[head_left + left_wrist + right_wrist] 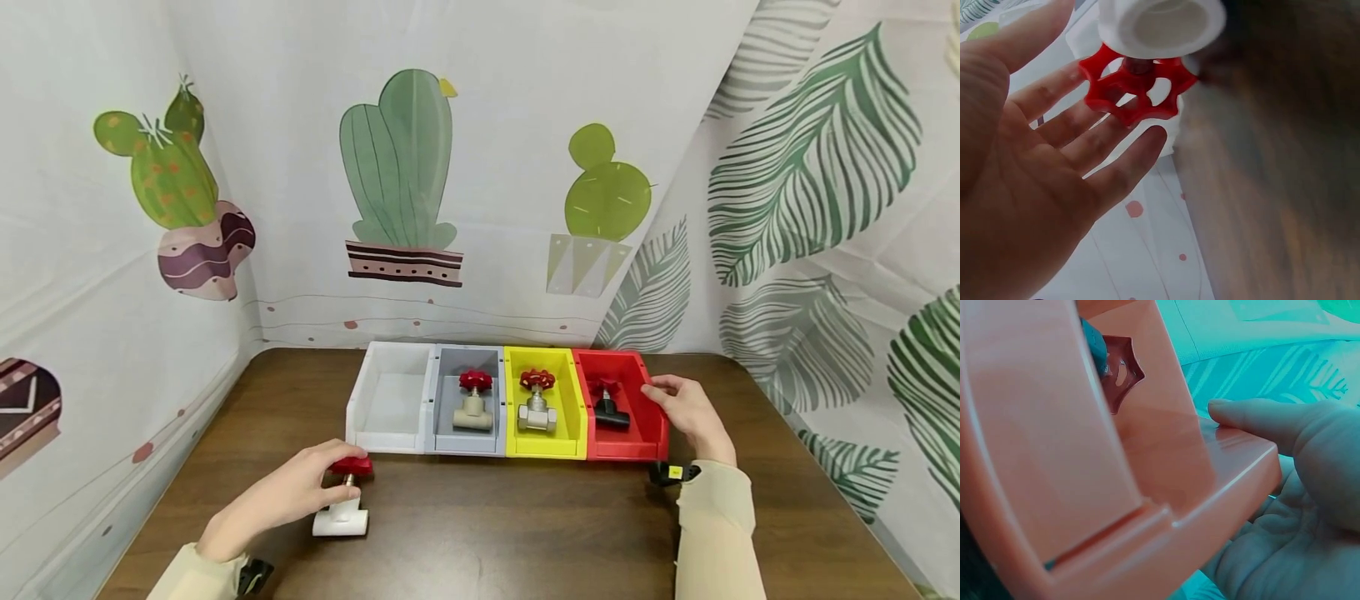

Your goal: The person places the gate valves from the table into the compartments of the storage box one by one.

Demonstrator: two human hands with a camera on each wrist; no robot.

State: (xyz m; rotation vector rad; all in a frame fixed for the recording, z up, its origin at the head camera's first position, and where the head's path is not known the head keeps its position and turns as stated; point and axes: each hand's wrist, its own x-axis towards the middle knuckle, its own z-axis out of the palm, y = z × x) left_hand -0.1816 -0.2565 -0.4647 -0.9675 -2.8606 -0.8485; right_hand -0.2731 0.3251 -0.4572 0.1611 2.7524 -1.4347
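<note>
A white pipe valve (pixel 341 521) with a red handwheel (pixel 1132 94) stands upright on the table at front left. My left hand (pixel 288 492) reaches over it. Its fingers (pixel 1119 172) lie fairly straight behind the wheel, while the thumb sits apart from the white body in the left wrist view. At the row's right end is a red bin (pixel 630 446). My right hand (pixel 690 412) holds its right side wall, thumb (pixel 1254 422) over the rim and fingers outside. A black valve (pixel 611 414) with a red handwheel lies inside, partly hidden in the right wrist view.
Left of the red bin, joined in one row, are a yellow bin (pixel 546 447) with a metal valve (pixel 537 417), a grey bin (pixel 465 446) with a beige valve (pixel 474 414), and a white bin (pixel 390 442). A patterned cloth (pixel 510 167) hangs behind the brown table (pixel 480 533).
</note>
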